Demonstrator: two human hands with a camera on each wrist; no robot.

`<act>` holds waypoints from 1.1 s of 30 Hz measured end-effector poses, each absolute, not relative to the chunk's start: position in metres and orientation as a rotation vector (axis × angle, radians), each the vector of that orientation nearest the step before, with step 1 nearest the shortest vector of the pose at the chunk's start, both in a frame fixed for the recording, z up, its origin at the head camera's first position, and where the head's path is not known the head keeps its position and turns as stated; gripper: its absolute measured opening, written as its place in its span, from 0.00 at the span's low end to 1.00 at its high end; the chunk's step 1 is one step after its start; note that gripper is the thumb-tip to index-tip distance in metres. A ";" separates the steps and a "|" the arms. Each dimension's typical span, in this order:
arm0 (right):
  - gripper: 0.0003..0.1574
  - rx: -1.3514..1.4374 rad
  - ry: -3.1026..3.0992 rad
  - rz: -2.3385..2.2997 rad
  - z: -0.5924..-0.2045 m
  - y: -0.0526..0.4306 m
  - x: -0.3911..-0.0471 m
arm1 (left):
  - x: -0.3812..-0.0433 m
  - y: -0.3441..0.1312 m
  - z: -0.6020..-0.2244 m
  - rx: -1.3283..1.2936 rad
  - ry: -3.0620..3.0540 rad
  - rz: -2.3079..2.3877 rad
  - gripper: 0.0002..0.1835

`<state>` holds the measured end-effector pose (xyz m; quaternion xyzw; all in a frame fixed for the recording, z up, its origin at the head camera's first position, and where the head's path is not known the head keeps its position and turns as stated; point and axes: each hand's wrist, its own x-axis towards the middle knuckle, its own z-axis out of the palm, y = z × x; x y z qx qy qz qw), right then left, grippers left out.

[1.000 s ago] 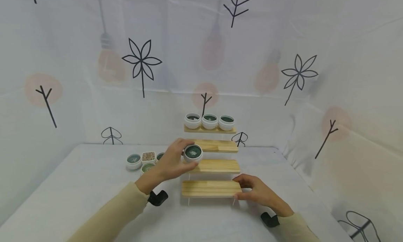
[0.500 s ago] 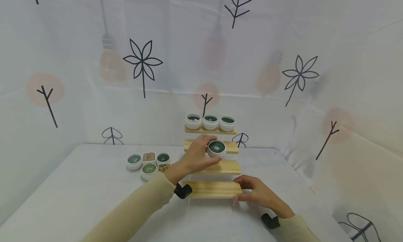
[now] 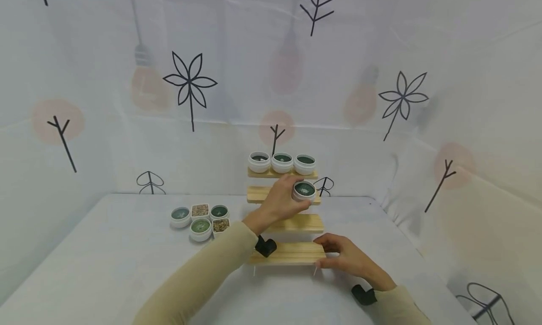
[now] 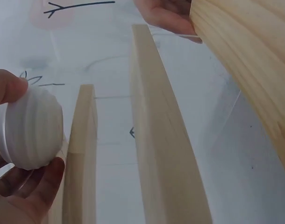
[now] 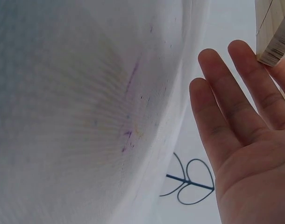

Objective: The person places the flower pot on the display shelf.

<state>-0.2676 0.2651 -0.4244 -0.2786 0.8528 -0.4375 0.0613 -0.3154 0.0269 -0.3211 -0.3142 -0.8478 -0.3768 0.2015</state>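
Observation:
My left hand (image 3: 279,200) grips a small round white pot (image 3: 305,190) with a dark green inside, at the right end of the second board from the top (image 3: 256,194). In the left wrist view the pot (image 4: 37,128) is ribbed and sits between thumb and fingers, close to a board; whether it touches is unclear. My right hand (image 3: 345,257) holds the right end of the lowest board (image 3: 292,253), thumb at the front edge and a finger at the back. From the right wrist, several fingers (image 5: 224,107) look fairly straight beside the board's corner (image 5: 273,44).
Three similar white pots (image 3: 282,163) stand in a row on the top board (image 3: 271,173). Left of the stepped stand, round pots (image 3: 201,229) and square containers of grainy bits (image 3: 200,211) sit together on the white tabletop (image 3: 127,249). A patterned cloth (image 3: 237,80) hangs behind.
My left hand has carried the white pot rightward and slightly up, from in front of the stand's left side to the second board's right end. The right hand stays at the lowest board.

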 end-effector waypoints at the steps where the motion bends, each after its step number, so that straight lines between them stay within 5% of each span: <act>1: 0.25 -0.844 2.579 -1.323 -0.425 0.265 -0.268 | -0.317 0.028 -0.322 -0.871 -2.368 -1.060 0.32; 33: 0.26 -0.848 2.576 -1.337 -0.424 0.264 -0.266 | -0.329 0.041 -0.335 -0.695 -2.333 -1.136 0.31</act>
